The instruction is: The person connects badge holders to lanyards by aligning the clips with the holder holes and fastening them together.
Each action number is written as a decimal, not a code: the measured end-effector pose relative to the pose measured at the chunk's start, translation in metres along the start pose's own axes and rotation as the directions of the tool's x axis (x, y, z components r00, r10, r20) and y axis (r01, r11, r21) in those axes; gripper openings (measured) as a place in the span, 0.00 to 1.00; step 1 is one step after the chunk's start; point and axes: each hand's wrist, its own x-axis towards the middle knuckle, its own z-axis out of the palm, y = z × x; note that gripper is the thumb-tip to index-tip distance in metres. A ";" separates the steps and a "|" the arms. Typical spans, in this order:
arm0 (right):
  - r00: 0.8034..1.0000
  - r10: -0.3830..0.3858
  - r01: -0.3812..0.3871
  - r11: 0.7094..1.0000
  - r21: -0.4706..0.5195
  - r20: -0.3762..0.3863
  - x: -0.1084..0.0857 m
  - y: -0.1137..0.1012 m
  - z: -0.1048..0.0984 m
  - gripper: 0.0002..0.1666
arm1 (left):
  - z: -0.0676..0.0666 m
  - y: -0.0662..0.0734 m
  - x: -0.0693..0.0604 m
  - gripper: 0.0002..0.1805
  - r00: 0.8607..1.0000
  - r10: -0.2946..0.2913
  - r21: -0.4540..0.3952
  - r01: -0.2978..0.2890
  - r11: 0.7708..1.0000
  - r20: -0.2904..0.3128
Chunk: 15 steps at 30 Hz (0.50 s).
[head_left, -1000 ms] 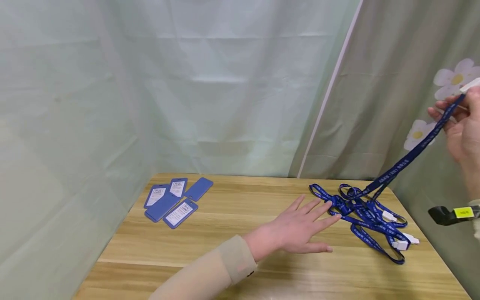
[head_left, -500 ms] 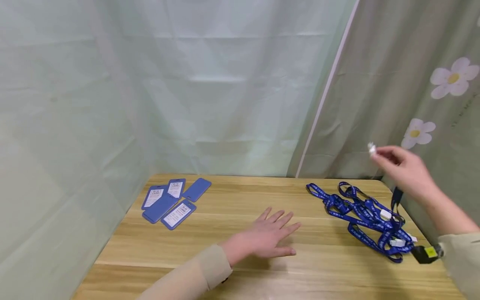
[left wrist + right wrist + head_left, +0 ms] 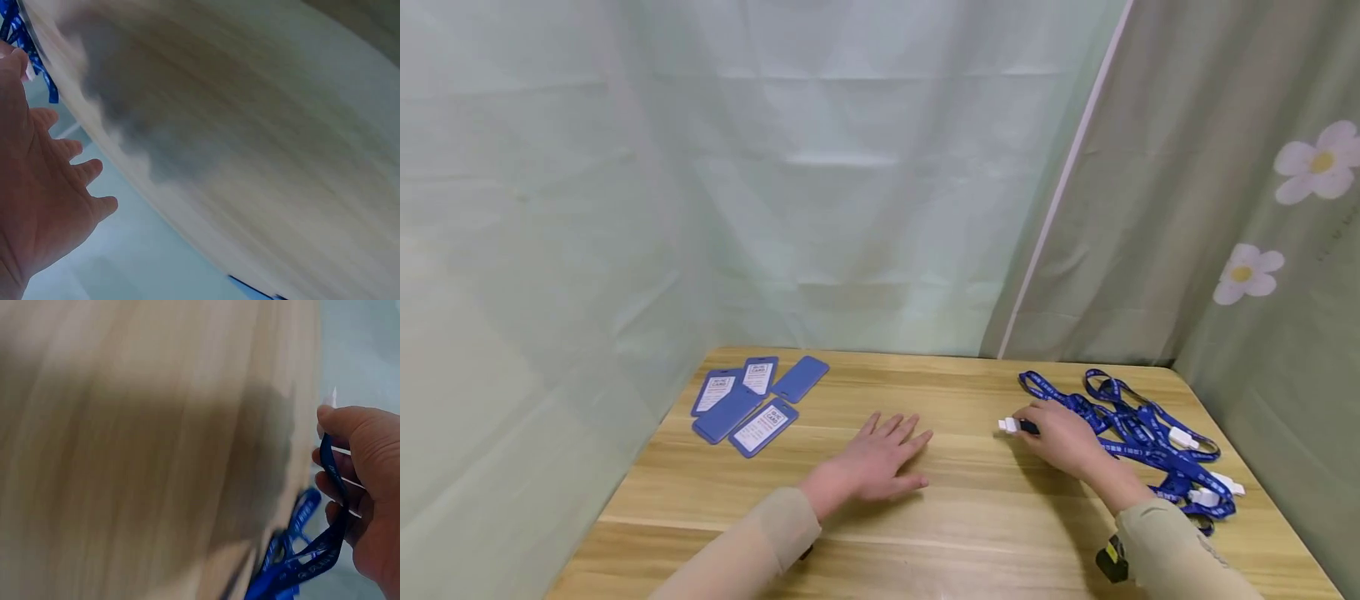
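Over the middle of the table, my left hand (image 3: 876, 462) is spread with its fingers apart, palm down, holding nothing; the left wrist view shows the same hand (image 3: 47, 181) above the wood. My right hand (image 3: 1063, 442) pinches the white clip (image 3: 1010, 426) of a dark blue lanyard between thumb and fingertips. In the right wrist view the lanyard strap (image 3: 334, 472) runs from that clip (image 3: 329, 403) down past the fingers of the right hand (image 3: 369, 469). Other blue lanyards (image 3: 1150, 454) with white clips (image 3: 1183, 438) lie tangled to the right of this hand.
Several blue card holders (image 3: 763, 427), some showing white printed cards, lie at the back left of the wooden table (image 3: 917, 383). Pale curtains (image 3: 850, 208) hang along the back and sides, with white flowers (image 3: 1247, 273) on the right one.
My right hand has come down and left from the upper right, bringing the clip low over the table. My left hand has moved left, still spread.
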 end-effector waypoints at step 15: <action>0.997 0.052 -0.055 0.997 0.062 0.051 0.025 -0.009 0.022 0.24 | 0.005 -0.014 -0.009 0.43 1.000 -0.029 -0.021 0.029 0.999 -0.011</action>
